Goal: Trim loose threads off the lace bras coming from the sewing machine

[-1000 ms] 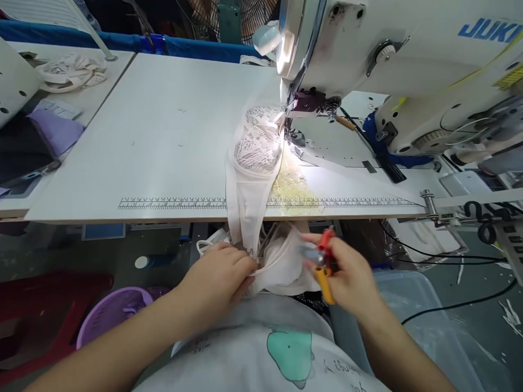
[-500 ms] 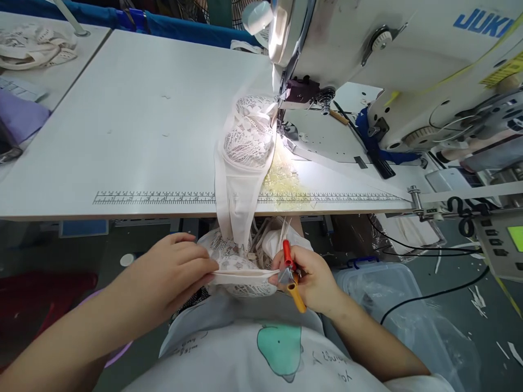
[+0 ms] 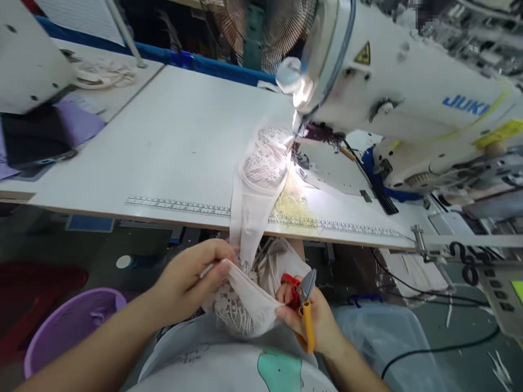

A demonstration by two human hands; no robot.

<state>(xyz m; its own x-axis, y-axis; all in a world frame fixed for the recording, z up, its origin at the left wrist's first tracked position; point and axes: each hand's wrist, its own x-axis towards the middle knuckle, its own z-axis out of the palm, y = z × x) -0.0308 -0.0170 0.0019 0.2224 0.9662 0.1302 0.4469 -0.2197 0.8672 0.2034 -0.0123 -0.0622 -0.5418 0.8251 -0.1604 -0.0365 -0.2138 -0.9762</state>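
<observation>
My left hand (image 3: 188,280) is closed, pinching the left edge of a white lace bra piece (image 3: 245,305) held over my lap. My right hand (image 3: 308,318) grips the piece's right edge and holds red and orange thread snips (image 3: 302,302), blades pointing up. A chain of joined white lace bra pieces (image 3: 255,185) runs from my hands up over the table edge to the needle of the white sewing machine (image 3: 408,103).
The white sewing table (image 3: 163,147) carries a printed ruler (image 3: 180,206) along its front edge. A purple basket (image 3: 61,332) stands lower left, a clear plastic bin (image 3: 388,337) lower right. A fan (image 3: 261,32) stands behind. Another machine and lace pieces (image 3: 102,73) sit far left.
The view tilted and shifted. My hands turned the lace piece, the left one lifting its edge; the snips now point upward in my right hand.
</observation>
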